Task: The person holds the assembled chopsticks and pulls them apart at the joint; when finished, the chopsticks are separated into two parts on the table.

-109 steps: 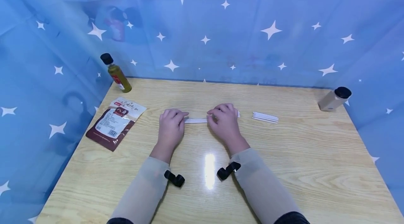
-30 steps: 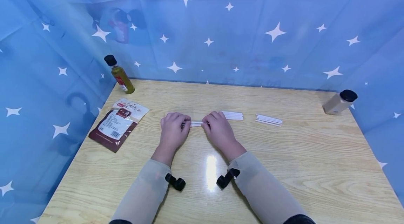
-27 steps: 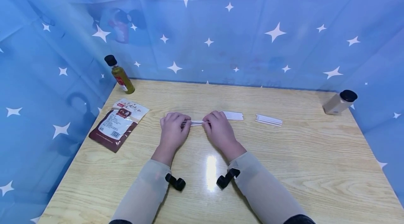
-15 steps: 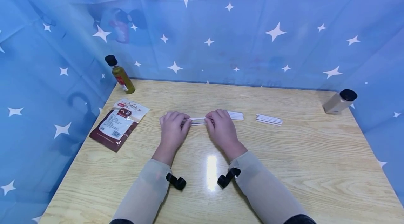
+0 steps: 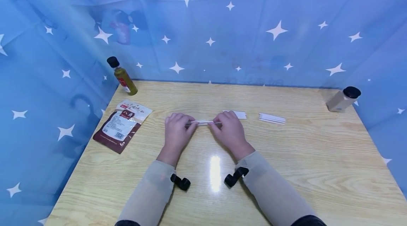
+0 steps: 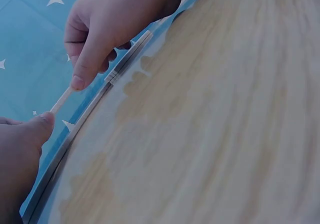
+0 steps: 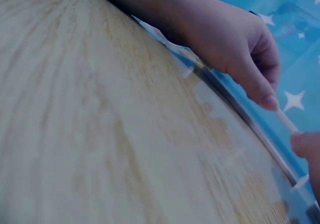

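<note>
In the head view my left hand (image 5: 178, 130) and right hand (image 5: 230, 130) face each other at mid-table. Both pinch a thin white stick (image 5: 205, 121), one hand near each end. The left wrist view shows the stick (image 6: 62, 99) raised off the table, between my left thumb at lower left and my right hand (image 6: 107, 32) above. From the right wrist view, the stick (image 7: 286, 120) runs from my left hand (image 7: 235, 44) to my right hand's fingertips at the edge. More white sticks (image 5: 240, 114) lie behind the right hand, partly hidden by it.
Another row of white sticks (image 5: 271, 118) lies right of the hands. At left are a brown-and-white packet (image 5: 122, 127) and an upright bottle (image 5: 125, 79) with a black cap. A black-lidded jar (image 5: 341, 99) stands at the table's back right. A blue starred cloth (image 5: 241, 35) hangs behind.
At first the fingers lay over white sticks on the table; now both hands pinch a stick. Over the last half second the right hand has shifted slightly right, covering part of the sticks behind.
</note>
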A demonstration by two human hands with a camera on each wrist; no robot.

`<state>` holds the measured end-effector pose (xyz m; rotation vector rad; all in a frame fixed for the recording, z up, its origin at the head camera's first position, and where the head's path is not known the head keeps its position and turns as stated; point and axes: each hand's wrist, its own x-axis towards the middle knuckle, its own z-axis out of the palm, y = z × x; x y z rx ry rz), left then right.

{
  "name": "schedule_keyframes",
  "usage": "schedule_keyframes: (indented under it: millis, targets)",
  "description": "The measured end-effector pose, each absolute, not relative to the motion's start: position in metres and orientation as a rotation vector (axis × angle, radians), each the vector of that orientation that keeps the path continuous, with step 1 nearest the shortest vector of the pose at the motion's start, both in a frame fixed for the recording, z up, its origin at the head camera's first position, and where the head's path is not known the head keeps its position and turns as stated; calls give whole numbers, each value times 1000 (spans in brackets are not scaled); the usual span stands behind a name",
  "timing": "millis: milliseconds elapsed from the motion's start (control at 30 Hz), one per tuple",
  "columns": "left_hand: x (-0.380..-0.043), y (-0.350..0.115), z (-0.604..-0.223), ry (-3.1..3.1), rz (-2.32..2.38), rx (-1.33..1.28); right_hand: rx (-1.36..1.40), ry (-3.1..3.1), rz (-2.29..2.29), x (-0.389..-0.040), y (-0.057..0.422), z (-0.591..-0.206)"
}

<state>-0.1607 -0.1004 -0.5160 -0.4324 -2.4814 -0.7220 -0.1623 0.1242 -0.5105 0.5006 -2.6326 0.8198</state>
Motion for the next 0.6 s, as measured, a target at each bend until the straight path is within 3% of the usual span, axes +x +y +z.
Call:
schedule_keyframes:
  millis: [600]
  targets:
    - [-159, -77, -517, -2470, -690, -496, 564, -2526, 773, -154, 151, -514]
